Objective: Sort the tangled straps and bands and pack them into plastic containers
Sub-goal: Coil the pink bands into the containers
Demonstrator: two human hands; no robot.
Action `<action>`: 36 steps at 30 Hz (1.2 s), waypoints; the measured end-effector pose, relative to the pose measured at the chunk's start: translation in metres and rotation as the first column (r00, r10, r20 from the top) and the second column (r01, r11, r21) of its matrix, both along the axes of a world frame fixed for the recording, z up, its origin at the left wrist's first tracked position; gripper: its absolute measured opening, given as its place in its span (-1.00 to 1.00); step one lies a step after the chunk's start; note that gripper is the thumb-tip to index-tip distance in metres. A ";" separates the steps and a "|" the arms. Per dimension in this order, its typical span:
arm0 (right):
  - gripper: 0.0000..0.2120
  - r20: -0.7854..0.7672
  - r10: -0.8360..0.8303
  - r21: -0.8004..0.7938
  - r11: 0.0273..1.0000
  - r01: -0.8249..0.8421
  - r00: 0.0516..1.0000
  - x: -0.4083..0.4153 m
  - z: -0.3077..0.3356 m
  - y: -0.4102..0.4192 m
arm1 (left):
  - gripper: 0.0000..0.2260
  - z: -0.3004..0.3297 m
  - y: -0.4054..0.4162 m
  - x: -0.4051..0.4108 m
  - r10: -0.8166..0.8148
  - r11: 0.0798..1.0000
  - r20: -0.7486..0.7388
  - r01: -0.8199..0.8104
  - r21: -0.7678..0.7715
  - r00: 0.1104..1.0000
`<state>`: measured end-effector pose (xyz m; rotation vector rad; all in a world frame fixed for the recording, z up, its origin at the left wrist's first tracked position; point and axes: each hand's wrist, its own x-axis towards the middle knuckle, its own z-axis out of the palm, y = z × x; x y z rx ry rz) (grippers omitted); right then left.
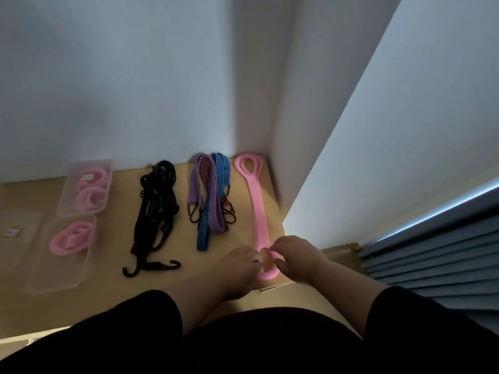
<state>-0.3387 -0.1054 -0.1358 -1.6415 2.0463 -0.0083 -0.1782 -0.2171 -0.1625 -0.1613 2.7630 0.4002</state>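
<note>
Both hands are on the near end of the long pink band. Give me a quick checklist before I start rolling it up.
1. Left hand and right hand hold the near end of the long pink band: ok.
2. Band lies straight, clear of the striped straps: ok.
3. Far end flat: not ok, loops are bunched at the wall.
4. Room in the near container: ok, one pink roll inside.
5. Firmness of the fingers' hold: cannot tell.

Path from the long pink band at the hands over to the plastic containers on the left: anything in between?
Yes. Both hands grip the long pink band at its near end. Between it and the containers lie the striped and purple straps, then the black hooked cords. The band would have to be lifted over both piles.
</note>
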 end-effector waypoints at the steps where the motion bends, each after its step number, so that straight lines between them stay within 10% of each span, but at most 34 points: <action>1: -0.65 0.003 0.008 -0.002 1.000 -0.008 1.000 0.000 -0.001 0.004 | -0.69 -0.004 0.002 0.001 -0.006 1.000 -0.017 0.005 -0.026 1.000; 12: -0.72 -0.018 0.149 -0.089 0.985 -0.150 0.989 0.013 0.010 -0.001 | -0.83 0.022 -0.009 -0.002 0.244 0.964 -0.083 -0.232 0.128 0.966; 25: -0.79 0.037 0.027 -0.578 0.816 0.000 0.999 -0.002 0.081 -0.051 | -0.49 0.075 -0.063 0.011 0.759 0.498 -0.029 -0.552 0.668 0.650; 36: -0.67 -0.017 0.125 -0.796 0.598 -0.089 0.992 -0.006 0.175 -0.093 | -0.76 0.115 -0.071 -0.005 0.835 0.477 -0.177 -0.526 0.704 0.521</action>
